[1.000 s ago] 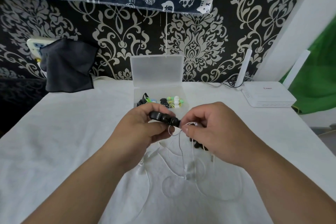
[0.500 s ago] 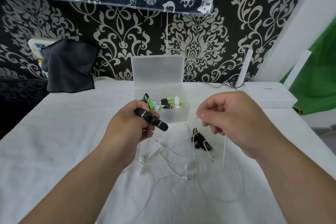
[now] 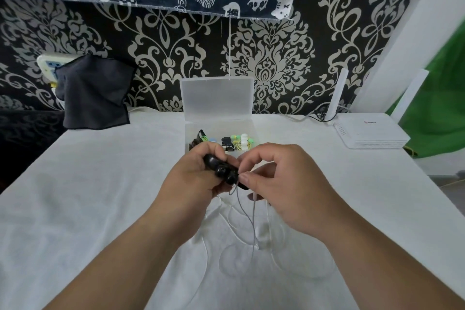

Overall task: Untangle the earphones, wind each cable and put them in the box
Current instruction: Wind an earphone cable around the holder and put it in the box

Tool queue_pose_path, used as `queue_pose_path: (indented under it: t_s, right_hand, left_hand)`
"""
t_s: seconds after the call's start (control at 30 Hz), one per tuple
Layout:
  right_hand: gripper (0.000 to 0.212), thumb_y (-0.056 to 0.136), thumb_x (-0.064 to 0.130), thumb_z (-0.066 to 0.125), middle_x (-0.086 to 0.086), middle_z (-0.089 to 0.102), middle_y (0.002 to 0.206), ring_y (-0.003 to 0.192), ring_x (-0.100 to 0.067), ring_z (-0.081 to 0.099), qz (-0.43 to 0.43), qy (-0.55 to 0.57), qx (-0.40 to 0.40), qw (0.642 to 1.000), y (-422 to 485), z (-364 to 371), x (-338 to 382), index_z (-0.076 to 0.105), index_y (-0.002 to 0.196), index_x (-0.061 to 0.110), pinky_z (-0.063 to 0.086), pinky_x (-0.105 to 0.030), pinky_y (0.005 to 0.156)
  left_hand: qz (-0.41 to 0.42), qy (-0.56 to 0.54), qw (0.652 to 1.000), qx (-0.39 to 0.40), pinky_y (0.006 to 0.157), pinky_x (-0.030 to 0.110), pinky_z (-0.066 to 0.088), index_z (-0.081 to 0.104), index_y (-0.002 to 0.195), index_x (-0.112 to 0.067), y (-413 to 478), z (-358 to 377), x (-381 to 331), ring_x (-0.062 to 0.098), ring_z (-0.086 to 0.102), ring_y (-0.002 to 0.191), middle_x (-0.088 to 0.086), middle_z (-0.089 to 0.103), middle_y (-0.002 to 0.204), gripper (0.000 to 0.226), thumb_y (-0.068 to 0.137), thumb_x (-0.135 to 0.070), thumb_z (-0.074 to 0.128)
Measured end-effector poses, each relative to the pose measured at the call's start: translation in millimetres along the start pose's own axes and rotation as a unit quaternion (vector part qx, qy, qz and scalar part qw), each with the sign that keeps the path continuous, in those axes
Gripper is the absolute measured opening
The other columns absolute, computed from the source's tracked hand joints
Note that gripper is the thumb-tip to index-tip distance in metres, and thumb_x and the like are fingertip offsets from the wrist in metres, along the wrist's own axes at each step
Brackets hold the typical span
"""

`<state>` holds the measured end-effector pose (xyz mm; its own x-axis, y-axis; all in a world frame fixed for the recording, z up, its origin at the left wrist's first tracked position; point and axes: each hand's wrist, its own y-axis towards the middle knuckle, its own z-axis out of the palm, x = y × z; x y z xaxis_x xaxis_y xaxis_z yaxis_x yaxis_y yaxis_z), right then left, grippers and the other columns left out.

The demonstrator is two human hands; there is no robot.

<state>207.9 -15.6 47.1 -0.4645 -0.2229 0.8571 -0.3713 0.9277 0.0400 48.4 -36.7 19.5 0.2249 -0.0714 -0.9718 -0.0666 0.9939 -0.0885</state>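
Observation:
My left hand (image 3: 193, 184) grips a black earphone piece (image 3: 221, 170) above the white table. Close beside it, my right hand (image 3: 284, 184) pinches a thin pale cable (image 3: 247, 219) right at the black piece. The cable hangs down from my fingers and lies in loose loops (image 3: 251, 259) on the cloth below. Just behind my hands stands the clear plastic box (image 3: 247, 124) with its lid upright. Inside are several wound earphones, black, green and white. My hands hide the box's front wall.
A white router (image 3: 372, 133) with antennas sits at the back right, its cables trailing along the wall. A dark cloth (image 3: 93, 93) hangs at the back left over a wall socket. The white tablecloth (image 3: 88, 196) spreads to either side.
My right hand, which had pulled away to the right with the cable, has come back to meet my left hand at the black piece. The left hand stayed roughly in place.

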Motion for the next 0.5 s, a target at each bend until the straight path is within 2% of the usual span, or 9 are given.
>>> queue_pose_path:
  t_s: [0.07, 0.13, 0.17, 0.23, 0.3, 0.4, 0.5]
  right_hand:
    - [0.017, 0.088, 0.015, 0.072, 0.002, 0.072, 0.068, 0.061, -0.016, 0.070, 0.013, 0.000, -0.035, 0.999, 1.4, -0.2, -2.8, 0.069, 0.076, 0.026, 0.057, -0.035, 0.063]
    - [0.017, 0.088, 0.016, 0.072, 0.004, 0.071, 0.064, 0.058, -0.013, 0.069, 0.021, -0.001, -0.066, 0.998, 3.0, -0.9, -3.9, 0.069, 0.074, 0.025, 0.054, -0.031, 0.057]
    - [0.018, 0.088, 0.016, 0.073, 0.004, 0.071, 0.063, 0.058, -0.013, 0.069, 0.026, 0.000, -0.075, 0.997, 3.7, -1.2, -4.7, 0.069, 0.073, 0.025, 0.055, -0.031, 0.056]
    - [0.017, 0.088, 0.016, 0.073, 0.005, 0.071, 0.062, 0.059, -0.013, 0.070, 0.037, 0.006, -0.083, 0.996, 4.2, -0.7, -5.5, 0.069, 0.073, 0.024, 0.055, -0.031, 0.055]
    - [0.017, 0.088, 0.016, 0.073, 0.006, 0.071, 0.062, 0.059, -0.012, 0.070, 0.039, 0.001, -0.081, 0.996, 4.2, 0.3, -7.0, 0.069, 0.073, 0.024, 0.057, -0.032, 0.056]
    - [0.017, 0.088, 0.017, 0.073, 0.006, 0.070, 0.061, 0.054, -0.008, 0.065, 0.036, -0.018, -0.062, 0.997, 3.4, -0.1, -7.9, 0.070, 0.073, 0.024, 0.057, -0.033, 0.057]
    - [0.015, 0.089, 0.018, 0.072, 0.007, 0.069, 0.061, 0.049, -0.004, 0.061, 0.040, -0.021, -0.033, 0.998, 1.5, -3.1, -7.1, 0.070, 0.075, 0.023, 0.049, -0.023, 0.052]
  left_hand:
    - [-0.006, -0.021, 1.000, -0.016, 0.076, 0.035, 0.054, 0.060, 0.098, -0.009, 0.9, 0.7, 1.8, 0.028, 0.063, 0.083, 0.015, 0.065, 0.099, 0.040, 0.082, 0.025, 0.046]
    - [-0.002, -0.034, 0.999, -0.021, 0.087, 0.040, 0.056, 0.062, 0.111, -0.014, 0.2, -0.3, 1.9, 0.033, 0.068, 0.090, 0.014, 0.063, 0.112, 0.047, 0.071, 0.010, 0.062]
    - [0.013, -0.007, 1.000, -0.019, 0.089, 0.041, 0.056, 0.063, 0.113, -0.020, -1.6, -0.5, 1.2, 0.033, 0.070, 0.093, 0.011, 0.064, 0.115, 0.051, 0.067, 0.001, 0.067]
    - [0.052, 0.105, 0.993, -0.014, 0.082, 0.032, 0.057, 0.064, 0.110, -0.027, -5.1, 2.0, -0.9, 0.023, 0.073, 0.089, 0.002, 0.068, 0.110, 0.045, 0.072, -0.009, 0.080]
    - [0.066, 0.182, 0.981, -0.030, 0.070, 0.024, 0.055, 0.065, 0.102, -0.028, -7.7, 5.3, -1.1, 0.014, 0.074, 0.078, -0.001, 0.075, 0.091, 0.036, 0.075, -0.016, 0.085]
    - [0.081, 0.272, 0.957, -0.052, 0.078, 0.029, 0.058, 0.069, 0.091, -0.037, -5.1, 2.7, 2.2, 0.012, 0.073, 0.082, -0.006, 0.076, 0.085, 0.030, 0.070, -0.026, 0.087]
    - [0.086, 0.307, 0.947, -0.031, 0.083, 0.026, 0.058, 0.070, 0.095, -0.038, -4.8, 1.3, 1.9, 0.006, 0.072, 0.086, -0.013, 0.076, 0.089, 0.030, 0.074, -0.022, 0.085]
